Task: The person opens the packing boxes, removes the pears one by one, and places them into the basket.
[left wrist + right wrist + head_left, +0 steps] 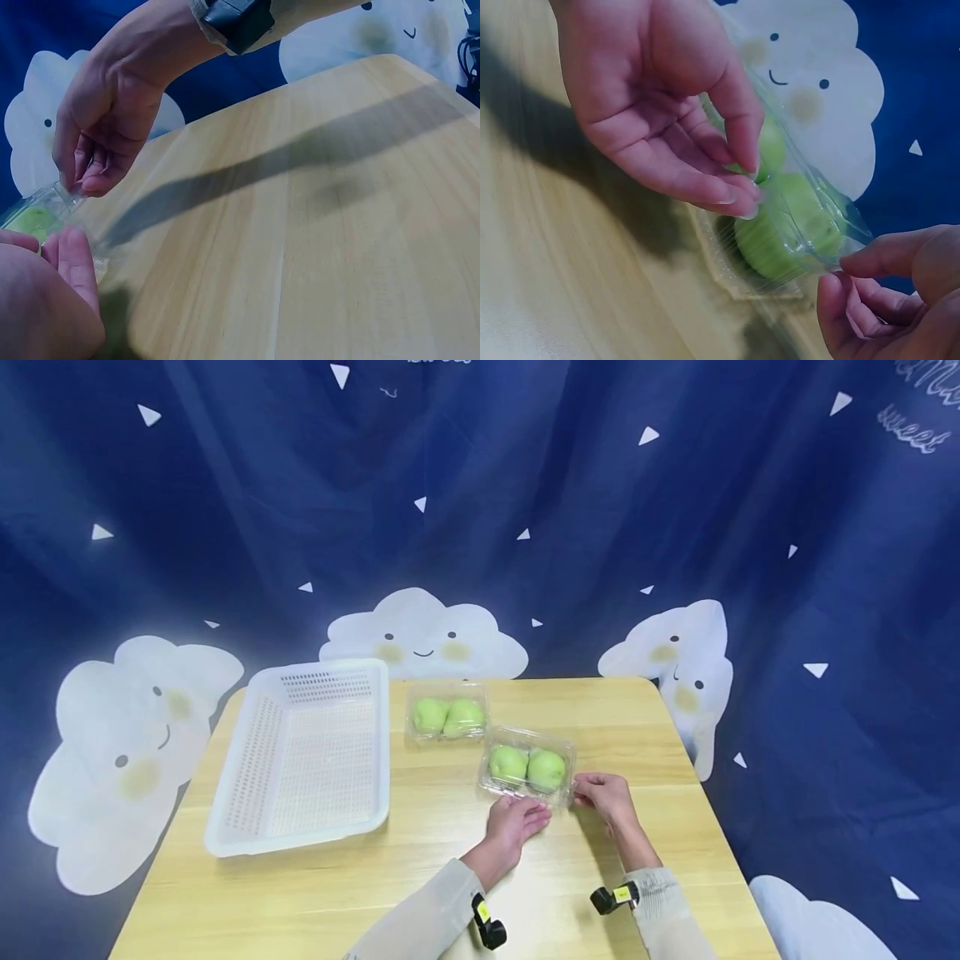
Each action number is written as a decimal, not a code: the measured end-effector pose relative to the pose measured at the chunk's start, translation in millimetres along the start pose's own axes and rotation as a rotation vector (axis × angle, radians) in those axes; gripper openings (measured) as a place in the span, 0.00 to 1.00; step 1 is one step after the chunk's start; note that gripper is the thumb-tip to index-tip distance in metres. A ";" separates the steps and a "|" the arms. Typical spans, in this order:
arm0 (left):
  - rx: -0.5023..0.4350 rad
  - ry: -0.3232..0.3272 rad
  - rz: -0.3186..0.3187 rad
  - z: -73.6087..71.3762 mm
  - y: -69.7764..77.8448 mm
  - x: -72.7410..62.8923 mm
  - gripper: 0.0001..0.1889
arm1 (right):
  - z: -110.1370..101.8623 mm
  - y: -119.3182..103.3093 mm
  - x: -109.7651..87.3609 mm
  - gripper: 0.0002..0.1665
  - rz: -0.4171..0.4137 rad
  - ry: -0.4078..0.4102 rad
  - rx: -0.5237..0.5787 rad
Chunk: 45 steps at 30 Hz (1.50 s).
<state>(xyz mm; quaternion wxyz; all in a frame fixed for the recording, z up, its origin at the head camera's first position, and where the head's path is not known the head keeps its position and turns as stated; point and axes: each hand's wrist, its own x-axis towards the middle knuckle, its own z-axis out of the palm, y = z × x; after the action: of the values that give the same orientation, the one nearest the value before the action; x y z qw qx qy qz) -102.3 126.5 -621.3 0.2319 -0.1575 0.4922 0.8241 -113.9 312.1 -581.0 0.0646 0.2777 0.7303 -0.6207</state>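
A clear plastic clamshell box (pixel 527 763) holds two round green fruits (pixel 546 770) that look like apples. My left hand (pixel 514 827) is at the box's front edge, thumb and fingertips meeting at the plastic rim. At the right front corner, my right hand (pixel 606 795) pinches the plastic between thumb and index finger. Seen from the right wrist, the lid slants above the fruits, with the left hand (pixel 667 127) over its near side and the right hand (pixel 900 292) at the corner. The left wrist view shows the box (pixel 45 210) only partly, behind the left fingers.
Another clear box (pixel 447 713) with two green fruits stands behind and left of the first, close to it. A white perforated plastic basket (pixel 378 752) occupies the table's left side. Behind the wooden table (pixel 615 718) hangs a dark blue curtain (pixel 480 485) with cloud prints.
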 end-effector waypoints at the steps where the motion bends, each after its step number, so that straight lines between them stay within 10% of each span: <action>1: 0.005 -0.001 0.003 -0.7 -0.6 1.2 0.10 | 0.1 0.0 0.0 0.20 0.002 -0.003 0.011; 23: 0.178 -0.045 -0.066 -9.0 14.3 7.4 0.09 | -0.5 1.9 2.1 0.24 0.047 -0.114 0.198; 45: 0.126 -0.097 -0.078 -13.5 12.7 15.5 0.09 | -1.3 9.3 -0.4 0.14 0.112 -0.219 0.301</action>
<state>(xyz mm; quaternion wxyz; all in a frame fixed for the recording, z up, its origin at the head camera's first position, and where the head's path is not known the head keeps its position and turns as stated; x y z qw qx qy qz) -121.8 113.0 -625.7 0.2968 -0.1218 0.5248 0.7885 -108.8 313.8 -588.7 0.1356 0.2552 0.6013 -0.7449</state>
